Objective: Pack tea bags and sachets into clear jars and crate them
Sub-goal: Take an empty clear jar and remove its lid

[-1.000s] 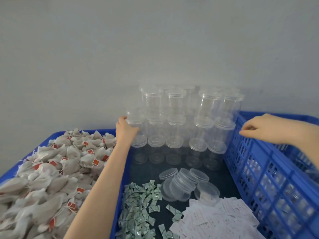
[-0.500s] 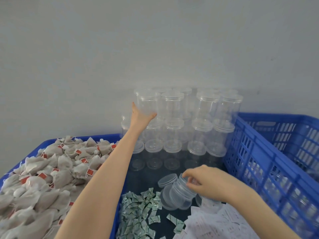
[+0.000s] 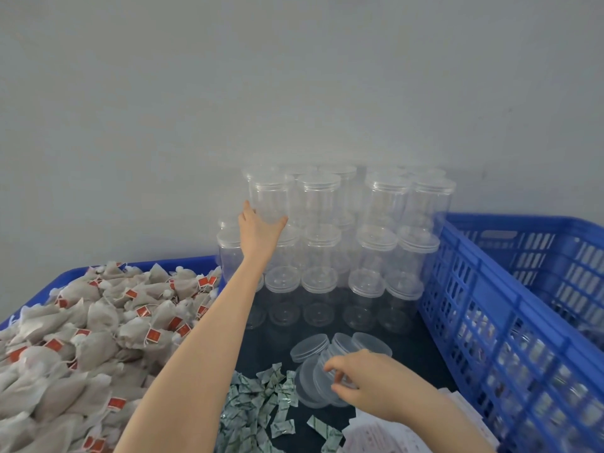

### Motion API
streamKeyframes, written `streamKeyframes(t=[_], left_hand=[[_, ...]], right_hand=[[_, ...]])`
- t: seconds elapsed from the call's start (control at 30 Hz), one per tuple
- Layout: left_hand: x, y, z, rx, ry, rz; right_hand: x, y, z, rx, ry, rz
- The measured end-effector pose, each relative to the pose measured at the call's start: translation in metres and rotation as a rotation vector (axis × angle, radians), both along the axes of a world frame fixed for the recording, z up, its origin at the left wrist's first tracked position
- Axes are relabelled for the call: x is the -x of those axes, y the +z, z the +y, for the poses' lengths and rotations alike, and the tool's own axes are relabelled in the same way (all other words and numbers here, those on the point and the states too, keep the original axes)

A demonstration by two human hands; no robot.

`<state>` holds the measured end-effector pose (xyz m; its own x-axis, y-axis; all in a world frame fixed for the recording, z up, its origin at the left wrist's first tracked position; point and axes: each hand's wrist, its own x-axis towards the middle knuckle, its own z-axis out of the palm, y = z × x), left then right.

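Clear lidded jars (image 3: 385,204) stand stacked three high against the wall. My left hand (image 3: 261,228) reaches up to the top left jar (image 3: 271,194), with thumb and fingers curled round its lower part. A heap of tea bags (image 3: 98,322) with red tags fills the blue tray (image 3: 183,261) on the left. Small green sachets (image 3: 255,410) lie on the dark mat. My right hand (image 3: 369,384) is low at the front, its curled fingers pinching a clear lid (image 3: 313,377) in the pile of loose lids.
A tall blue slatted crate (image 3: 490,322) stands along the right side, with a second one (image 3: 539,243) behind it. White paper sachets (image 3: 385,434) lie at the bottom right. A grey wall closes off the back.
My left hand rose from the lower left jar to the top left jar. My right hand came off the crate rim, down onto the loose lids.
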<state>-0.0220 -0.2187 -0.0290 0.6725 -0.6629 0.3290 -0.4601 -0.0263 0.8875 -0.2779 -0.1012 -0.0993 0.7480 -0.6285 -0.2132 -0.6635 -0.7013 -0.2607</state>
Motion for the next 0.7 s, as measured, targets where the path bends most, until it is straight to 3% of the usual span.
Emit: streamKeyframes(t=[0.53,0.7], left_hand=[[0.003,-0.001,0.02,0.187,0.098,-0.003],[0.013,0.015,0.053,0.333,0.088,-0.01]], right_hand=[[-0.004,-0.017,-0.008,-0.029,-0.001,-0.067],[-0.004,0.0,-0.01,0.025,-0.092,-0.322]])
